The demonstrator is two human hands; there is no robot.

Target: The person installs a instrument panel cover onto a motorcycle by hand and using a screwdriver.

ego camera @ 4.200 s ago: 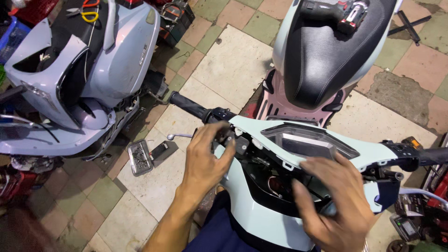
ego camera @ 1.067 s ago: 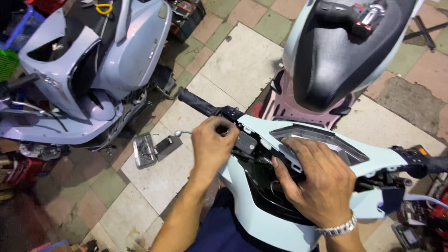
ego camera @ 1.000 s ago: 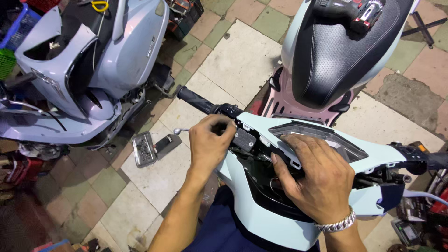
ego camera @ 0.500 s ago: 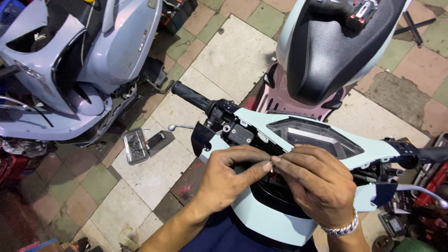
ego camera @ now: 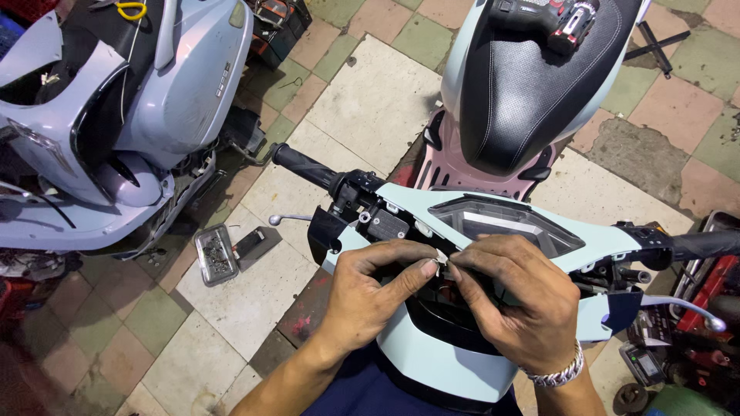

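I look down on a pale blue scooter's handlebar cover [ego camera: 432,204] with a dark instrument panel [ego camera: 505,223] in its middle. My left hand [ego camera: 374,296] and my right hand [ego camera: 520,296] meet just below the panel, over the open black cavity of the cover. Their fingertips pinch a small white connector [ego camera: 442,260] between them. The left handlebar grip [ego camera: 304,166] and its black switch housing [ego camera: 362,200] lie just beyond my left hand. A metal bracelet is on my right wrist.
A lavender scooter [ego camera: 116,115] with panels removed stands at the left. A small tray of screws [ego camera: 216,254] lies on the tiled floor. A cordless drill [ego camera: 551,19] rests on the black seat [ego camera: 532,85]. Red clutter [ego camera: 701,293] sits at the right edge.
My left hand left the switch housing by the grip and came to the centre. Both hands now pinch the small white connector below the instrument panel.
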